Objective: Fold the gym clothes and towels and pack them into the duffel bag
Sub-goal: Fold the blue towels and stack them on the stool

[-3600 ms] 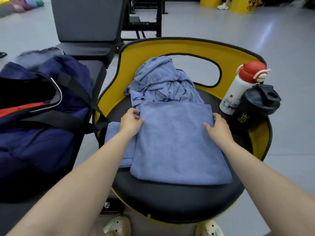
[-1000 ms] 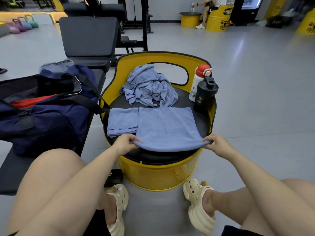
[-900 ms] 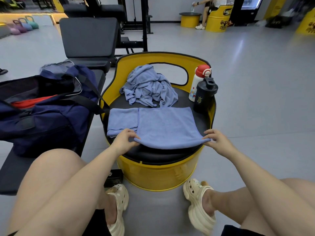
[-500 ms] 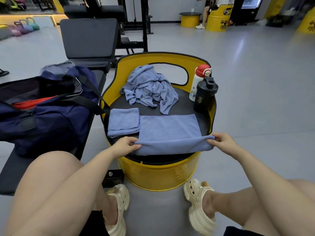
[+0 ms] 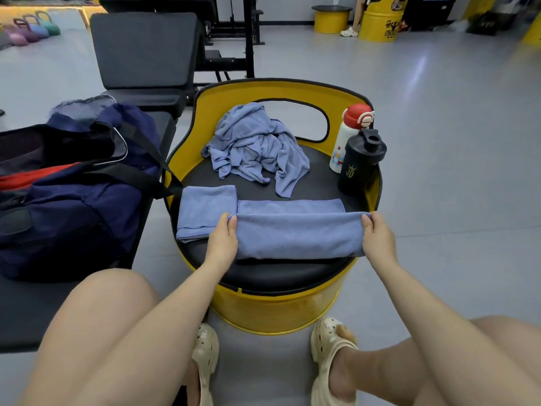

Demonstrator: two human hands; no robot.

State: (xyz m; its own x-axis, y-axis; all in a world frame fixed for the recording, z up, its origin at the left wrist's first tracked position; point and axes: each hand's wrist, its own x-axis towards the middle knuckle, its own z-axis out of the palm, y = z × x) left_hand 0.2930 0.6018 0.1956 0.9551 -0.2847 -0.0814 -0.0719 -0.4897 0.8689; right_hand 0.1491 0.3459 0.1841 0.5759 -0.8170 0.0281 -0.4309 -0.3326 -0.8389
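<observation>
Both hands were pinching the towel's (image 5: 295,235) near edge, left hand (image 5: 222,240) at 9 o'clock, right hand (image 5: 377,238) at 3, mid-fold on the seat (image 5: 281,273). I'd line up the corners before pressing flat; the duffel bag (image 5: 67,186) sat open at 9.

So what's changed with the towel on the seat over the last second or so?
Both hands, left hand and right hand, lifted the blue towel's near edge and carried it away from the person, folding the towel over toward its far edge; they still pinch the ends. The small folded towel, crumpled shirt, two bottles and duffel bag stayed put.
</observation>
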